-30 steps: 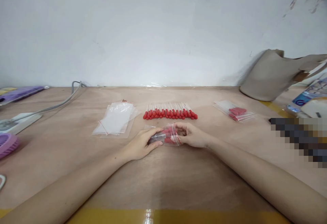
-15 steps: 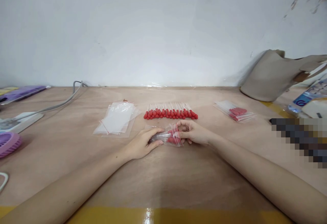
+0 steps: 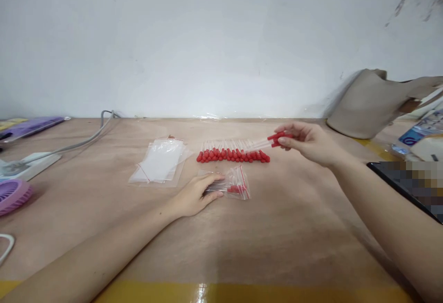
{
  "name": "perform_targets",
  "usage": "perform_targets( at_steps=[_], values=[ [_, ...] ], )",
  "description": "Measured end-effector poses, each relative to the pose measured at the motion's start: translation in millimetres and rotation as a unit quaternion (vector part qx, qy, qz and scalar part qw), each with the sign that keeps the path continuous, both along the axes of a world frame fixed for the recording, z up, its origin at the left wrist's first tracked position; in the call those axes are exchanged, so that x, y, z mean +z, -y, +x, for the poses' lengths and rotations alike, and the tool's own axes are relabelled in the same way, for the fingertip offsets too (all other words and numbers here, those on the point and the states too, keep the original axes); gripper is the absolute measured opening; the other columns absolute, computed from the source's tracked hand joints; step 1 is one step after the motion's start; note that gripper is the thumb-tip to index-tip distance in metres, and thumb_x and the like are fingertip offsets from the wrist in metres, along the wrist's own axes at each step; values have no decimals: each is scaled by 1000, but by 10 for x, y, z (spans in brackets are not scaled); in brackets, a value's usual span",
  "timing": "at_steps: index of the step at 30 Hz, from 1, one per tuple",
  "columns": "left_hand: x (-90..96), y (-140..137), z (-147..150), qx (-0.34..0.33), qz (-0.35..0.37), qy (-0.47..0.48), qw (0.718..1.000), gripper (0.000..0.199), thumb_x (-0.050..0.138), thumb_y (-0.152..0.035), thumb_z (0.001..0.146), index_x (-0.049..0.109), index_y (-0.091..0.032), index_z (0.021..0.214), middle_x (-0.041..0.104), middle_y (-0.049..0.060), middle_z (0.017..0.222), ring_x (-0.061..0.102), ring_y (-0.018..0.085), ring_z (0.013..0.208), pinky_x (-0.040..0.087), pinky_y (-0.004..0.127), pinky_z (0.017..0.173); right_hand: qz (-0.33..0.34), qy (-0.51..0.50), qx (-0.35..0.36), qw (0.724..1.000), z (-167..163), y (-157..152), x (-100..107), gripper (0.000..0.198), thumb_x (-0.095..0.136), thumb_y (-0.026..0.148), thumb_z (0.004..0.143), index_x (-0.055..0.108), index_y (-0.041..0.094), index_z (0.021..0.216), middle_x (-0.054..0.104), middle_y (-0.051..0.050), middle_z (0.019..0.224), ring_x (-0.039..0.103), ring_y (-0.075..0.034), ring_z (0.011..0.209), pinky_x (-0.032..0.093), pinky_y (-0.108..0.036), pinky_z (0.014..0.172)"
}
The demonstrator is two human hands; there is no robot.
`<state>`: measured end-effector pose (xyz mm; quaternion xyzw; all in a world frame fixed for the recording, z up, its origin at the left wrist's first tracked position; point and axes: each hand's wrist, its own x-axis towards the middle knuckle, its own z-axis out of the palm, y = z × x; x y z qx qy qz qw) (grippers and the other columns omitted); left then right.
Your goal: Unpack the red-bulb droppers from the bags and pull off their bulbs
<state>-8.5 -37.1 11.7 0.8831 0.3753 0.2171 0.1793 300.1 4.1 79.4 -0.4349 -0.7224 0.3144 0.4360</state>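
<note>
My left hand (image 3: 198, 194) is closed around a clear zip bag (image 3: 238, 178) on the table, its fingers at the bag's left part. Inside the bag lie droppers with red bulbs (image 3: 236, 188). My right hand (image 3: 308, 144) is raised to the right of the row, pinching a few droppers (image 3: 273, 139) by their red bulbs. Their clear tubes point left and are slightly blurred. Beneath those tubes runs a row of droppers (image 3: 228, 154), several side by side, bulbs towards me. A stack of flat zip bags (image 3: 161, 160) lies left of the row.
Far right stands a grey-beige bag (image 3: 360, 104) against the wall, with a dark phone-like device (image 3: 398, 181) nearer me. On the left are a pink fan (image 3: 14, 197), a white power strip (image 3: 41, 162) with a grey cable (image 3: 83, 139), and a purple packet (image 3: 34, 127).
My right hand has left the zip bag's mouth and moved up and right, taking hold of a few droppers. My left hand stays on the bag. The filled bags at right are now hidden.
</note>
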Motion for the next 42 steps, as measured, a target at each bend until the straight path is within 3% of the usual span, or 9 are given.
perform_targets(
  at_steps=[4, 8, 13, 19, 22, 26, 32, 36, 42],
  values=[
    [-6, -8, 3, -5, 3, 4, 1000, 38, 47, -38, 87, 47, -22, 121, 57, 5, 119, 53, 20, 108, 42, 35, 92, 192, 36, -72, 978, -236, -183, -52, 21, 51, 29, 83, 55, 20, 102, 65, -5, 96, 62, -16, 84, 49, -34, 77],
    [9, 4, 10, -7, 6, 4, 1000, 37, 47, -38, 87, 47, -22, 121, 57, 5, 119, 53, 20, 108, 42, 35, 92, 342, 272, -50, 898, -690, -397, -253, 24, 40, 16, 88, 59, 19, 101, 64, -8, 101, 56, -19, 93, 44, -34, 83],
    [15, 9, 10, -5, 0, 0, 1000, 36, 46, -37, 87, 47, -22, 121, 57, 6, 118, 53, 20, 107, 42, 36, 92, 386, 445, -13, 808, -1053, -586, -434, 29, 35, 9, 88, 57, 14, 105, 62, -11, 97, 51, -20, 88, 40, -32, 78],
    [-5, -2, 4, -6, 3, 1, 1000, 36, 47, -37, 87, 48, -21, 120, 57, 6, 118, 53, 20, 108, 40, 37, 94, 367, 501, 29, 783, -1129, -572, -501, 31, 37, 13, 89, 52, 19, 116, 60, -10, 105, 51, -21, 92, 36, -32, 77],
    [-11, 0, -2, -6, 3, 0, 1000, 36, 47, -37, 87, 48, -22, 120, 57, 6, 117, 53, 21, 108, 40, 37, 94, 346, 492, 49, 798, -1091, -475, -463, 34, 37, 22, 91, 45, 21, 124, 61, -9, 107, 53, -21, 93, 36, -32, 76],
    [-14, 2, -2, -7, 5, 0, 1000, 37, 47, -37, 87, 48, -21, 120, 58, 6, 116, 53, 20, 107, 41, 36, 93, 305, 377, 20, 874, -926, -264, -354, 36, 33, 29, 92, 44, 16, 124, 61, -11, 106, 55, -21, 94, 39, -33, 79],
    [-14, -5, 4, -4, 11, -2, 1000, 37, 47, -38, 87, 48, -23, 120, 58, 5, 118, 53, 21, 108, 42, 35, 92, 181, 150, -44, 971, -652, 115, -495, 12, 48, 25, 82, 56, 17, 88, 59, -2, 71, 51, -11, 59, 40, -23, 55],
    [-13, -5, 4, -5, 8, -2, 1000, 36, 47, -37, 87, 48, -23, 120, 58, 5, 118, 53, 20, 108, 42, 34, 91, 108, 108, 8, 988, -626, 264, -705, 8, 56, 24, 75, 58, 17, 73, 55, -1, 67, 48, -10, 58, 39, -22, 53],
    [-8, 3, 16, 1, 11, -6, 1000, 36, 48, -35, 87, 48, -22, 120, 57, 5, 119, 52, 20, 109, 41, 34, 93, 77, 145, 144, 976, -719, 305, -714, 18, 64, 33, 74, 65, 18, 85, 60, -3, 85, 54, -13, 73, 42, -24, 64]
  ],
)
